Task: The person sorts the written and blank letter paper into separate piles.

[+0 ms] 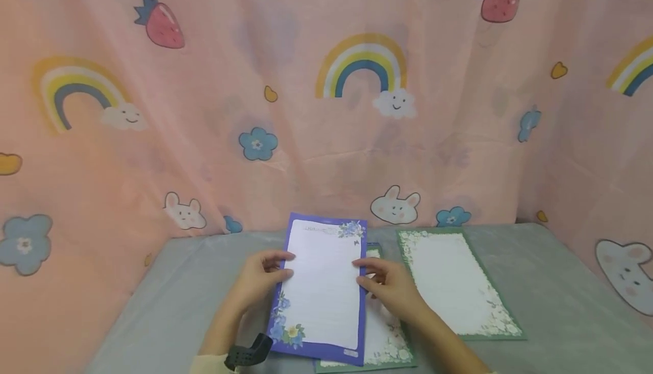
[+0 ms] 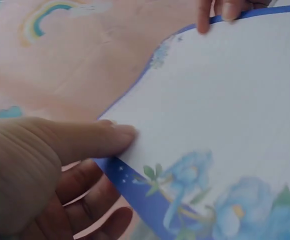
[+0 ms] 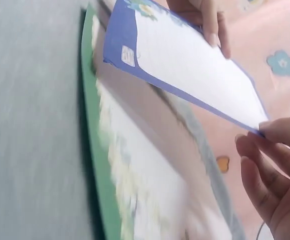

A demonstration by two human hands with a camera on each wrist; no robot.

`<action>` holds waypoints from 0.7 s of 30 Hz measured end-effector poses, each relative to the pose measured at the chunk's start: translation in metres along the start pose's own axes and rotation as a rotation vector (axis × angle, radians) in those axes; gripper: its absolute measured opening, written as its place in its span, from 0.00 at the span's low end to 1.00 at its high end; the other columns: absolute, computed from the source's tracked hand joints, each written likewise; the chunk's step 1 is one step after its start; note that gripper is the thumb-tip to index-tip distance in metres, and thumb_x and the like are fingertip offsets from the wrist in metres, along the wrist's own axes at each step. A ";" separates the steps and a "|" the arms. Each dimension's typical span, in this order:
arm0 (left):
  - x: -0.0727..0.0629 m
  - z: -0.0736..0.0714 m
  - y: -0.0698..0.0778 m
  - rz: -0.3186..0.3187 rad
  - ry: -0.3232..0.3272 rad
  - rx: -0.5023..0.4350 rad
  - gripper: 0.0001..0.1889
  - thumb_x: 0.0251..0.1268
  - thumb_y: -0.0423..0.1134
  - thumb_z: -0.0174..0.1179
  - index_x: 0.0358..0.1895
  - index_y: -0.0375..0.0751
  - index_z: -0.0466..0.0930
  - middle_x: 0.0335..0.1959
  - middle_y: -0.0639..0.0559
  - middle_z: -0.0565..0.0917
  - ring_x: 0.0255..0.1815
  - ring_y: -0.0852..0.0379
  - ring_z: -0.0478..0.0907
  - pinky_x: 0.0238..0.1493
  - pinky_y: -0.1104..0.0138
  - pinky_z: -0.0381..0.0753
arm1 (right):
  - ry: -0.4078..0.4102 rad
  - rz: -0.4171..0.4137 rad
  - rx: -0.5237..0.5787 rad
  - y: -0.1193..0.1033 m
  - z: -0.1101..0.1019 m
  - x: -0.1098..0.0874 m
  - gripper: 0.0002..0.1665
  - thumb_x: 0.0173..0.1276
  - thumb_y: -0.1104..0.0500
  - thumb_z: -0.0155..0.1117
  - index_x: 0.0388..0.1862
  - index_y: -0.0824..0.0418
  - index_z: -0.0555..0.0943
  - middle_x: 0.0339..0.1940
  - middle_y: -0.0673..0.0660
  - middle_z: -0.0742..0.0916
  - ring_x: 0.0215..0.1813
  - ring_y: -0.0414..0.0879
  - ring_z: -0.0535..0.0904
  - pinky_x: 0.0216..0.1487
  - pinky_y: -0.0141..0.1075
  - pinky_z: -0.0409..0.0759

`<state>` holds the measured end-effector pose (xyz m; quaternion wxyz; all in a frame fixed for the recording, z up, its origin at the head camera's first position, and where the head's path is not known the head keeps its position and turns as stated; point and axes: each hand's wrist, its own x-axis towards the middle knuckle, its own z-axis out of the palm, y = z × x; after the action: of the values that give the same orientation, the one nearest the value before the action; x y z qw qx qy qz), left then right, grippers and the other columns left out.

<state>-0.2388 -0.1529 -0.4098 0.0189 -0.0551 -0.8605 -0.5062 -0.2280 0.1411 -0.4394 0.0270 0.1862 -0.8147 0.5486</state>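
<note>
A sheet of writing paper with a purple-blue border and blue flowers (image 1: 321,289) is raised above the table, pinched along its two long sides. My left hand (image 1: 259,276) grips the left edge, thumb on the printed face and fingers behind. On the opposite edge, my right hand (image 1: 390,288) pinches the border between thumb and fingers, as the right wrist view also shows. Beneath the held sheet lies a green-bordered floral sheet (image 1: 384,334), partly covered. Another green-bordered sheet (image 1: 449,283) lies flat to the right of my right hand.
A grey cloth (image 1: 148,317) covers the table. Behind and beside it hangs a pink curtain (image 1: 306,181) printed with rainbows, rabbits and strawberries. A black band (image 1: 249,352) is strapped on the left wrist.
</note>
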 end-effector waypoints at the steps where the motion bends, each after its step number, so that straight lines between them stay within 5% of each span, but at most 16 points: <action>1: -0.001 -0.005 0.001 0.003 0.005 0.016 0.13 0.61 0.34 0.70 0.49 0.44 0.88 0.46 0.48 0.89 0.38 0.57 0.79 0.42 0.69 0.80 | 0.007 0.004 -0.025 -0.004 0.004 0.001 0.20 0.69 0.62 0.68 0.58 0.64 0.83 0.41 0.63 0.90 0.30 0.37 0.84 0.29 0.34 0.84; 10: -0.010 -0.047 0.001 -0.031 0.074 0.170 0.17 0.61 0.29 0.68 0.54 0.38 0.86 0.46 0.44 0.86 0.38 0.55 0.79 0.39 0.71 0.79 | 0.019 0.047 -0.069 -0.034 0.051 0.025 0.23 0.66 0.65 0.68 0.61 0.59 0.82 0.50 0.64 0.88 0.33 0.43 0.85 0.30 0.29 0.83; 21: -0.014 -0.087 -0.027 -0.133 0.131 0.290 0.21 0.63 0.31 0.66 0.60 0.35 0.81 0.55 0.34 0.83 0.46 0.46 0.82 0.45 0.57 0.85 | -0.026 0.083 -0.046 -0.064 0.119 0.051 0.30 0.61 0.69 0.68 0.65 0.64 0.79 0.53 0.68 0.86 0.32 0.42 0.80 0.29 0.31 0.79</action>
<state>-0.2297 -0.2428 -0.3918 0.0490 0.0382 -0.9231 -0.3795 -0.2348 -0.0017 -0.4169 -0.0023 0.1587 -0.8345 0.5277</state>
